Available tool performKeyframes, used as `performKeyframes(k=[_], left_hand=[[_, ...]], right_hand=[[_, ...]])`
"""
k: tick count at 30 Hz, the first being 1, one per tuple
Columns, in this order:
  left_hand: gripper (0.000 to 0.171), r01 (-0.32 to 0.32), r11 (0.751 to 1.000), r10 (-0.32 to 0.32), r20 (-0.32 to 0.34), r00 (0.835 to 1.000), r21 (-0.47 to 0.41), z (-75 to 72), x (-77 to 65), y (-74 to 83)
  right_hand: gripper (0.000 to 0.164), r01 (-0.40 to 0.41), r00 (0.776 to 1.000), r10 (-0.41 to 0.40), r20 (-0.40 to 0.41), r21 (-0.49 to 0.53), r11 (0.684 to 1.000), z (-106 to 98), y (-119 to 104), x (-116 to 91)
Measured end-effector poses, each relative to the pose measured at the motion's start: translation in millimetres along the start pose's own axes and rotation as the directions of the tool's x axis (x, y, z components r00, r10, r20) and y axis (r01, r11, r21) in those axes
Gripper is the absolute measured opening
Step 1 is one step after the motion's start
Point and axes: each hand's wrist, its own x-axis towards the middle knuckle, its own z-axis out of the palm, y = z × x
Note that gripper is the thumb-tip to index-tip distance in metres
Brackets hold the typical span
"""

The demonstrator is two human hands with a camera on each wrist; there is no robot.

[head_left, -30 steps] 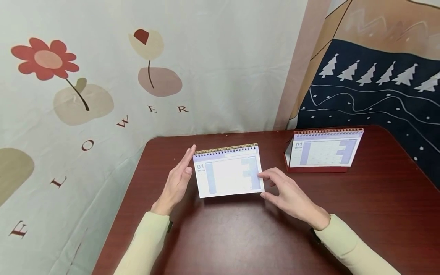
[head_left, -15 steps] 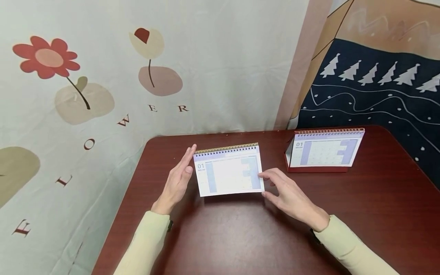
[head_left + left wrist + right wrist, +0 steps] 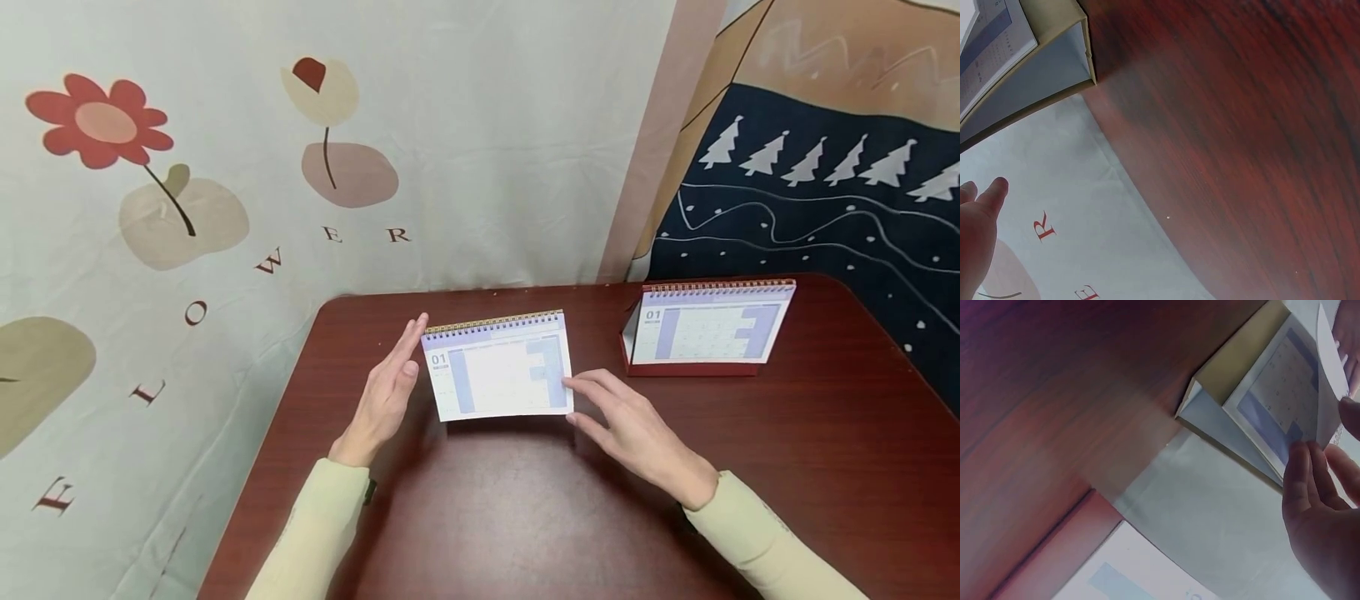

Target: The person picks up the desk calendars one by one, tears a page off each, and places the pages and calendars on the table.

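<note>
A spiral-bound desk calendar, marked 01, stands on its tan-brown base in front of me. Its front page bows away from the sheets behind it, with its lower edge lifted. My left hand stands upright along the calendar's left side, fingers straight, the tips by the spiral's end; whether they touch is unclear. At the right edge, my right hand holds the front page near its lower corner with bent fingers and thumb. The right wrist view shows the fingertips at that page's edge; part of the grip is hidden.
A second calendar on a red base stands upright at the back right. Both are on a dark reddish-brown table. Behind the table hang a pale flower-print cloth and a dark cloth with white trees.
The front page's lower edge has risen slightly, and my right hand has shifted a little with it. My left hand stays where it was, as does the red-based calendar.
</note>
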Motion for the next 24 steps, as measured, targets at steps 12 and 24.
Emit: performKeyframes(k=[12, 24], left_hand=[[0.070, 0.004, 1.000, -0.003, 0.008, 1.000, -0.005, -1.0, -0.6, -2.4], [0.069, 0.008, 1.000, -0.008, 0.024, 1.000, -0.006, 0.4, -0.8, -0.4]], right_hand=[[0.033, 0.344, 0.898, -0.401, -0.183, -0.276, 0.897, 0.6, 7.8, 5.3], [0.031, 0.398, 0.849, -0.487, -0.205, -0.359, 0.845, -4.5, 8.7, 7.1]])
